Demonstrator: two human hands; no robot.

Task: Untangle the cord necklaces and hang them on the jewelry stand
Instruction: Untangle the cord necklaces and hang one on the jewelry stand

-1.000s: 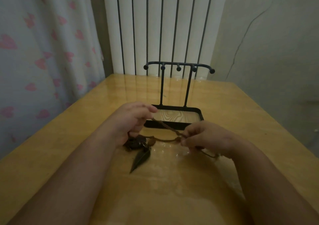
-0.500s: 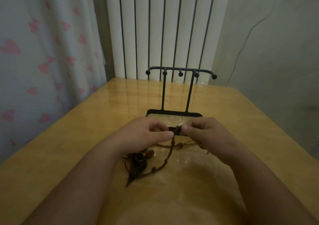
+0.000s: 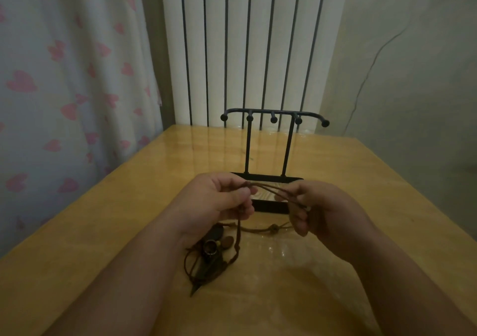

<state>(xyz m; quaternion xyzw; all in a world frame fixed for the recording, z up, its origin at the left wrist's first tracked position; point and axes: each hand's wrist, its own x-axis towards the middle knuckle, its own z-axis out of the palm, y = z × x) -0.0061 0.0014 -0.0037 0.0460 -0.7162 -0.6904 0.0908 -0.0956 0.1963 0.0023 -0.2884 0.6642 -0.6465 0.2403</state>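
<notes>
We log: left grip (image 3: 219, 202) and right grip (image 3: 325, 208) each pinching the cord (image 3: 268, 186), held up before the stand (image 3: 271, 206) | pendants (image 3: 210, 250) lie tangled on the tabletop (image 3: 103, 232) below.

One head-worn wide view, facing forward and down, close over table (image 3: 103, 232), stand (image 3: 268, 155) at frame centre
</notes>
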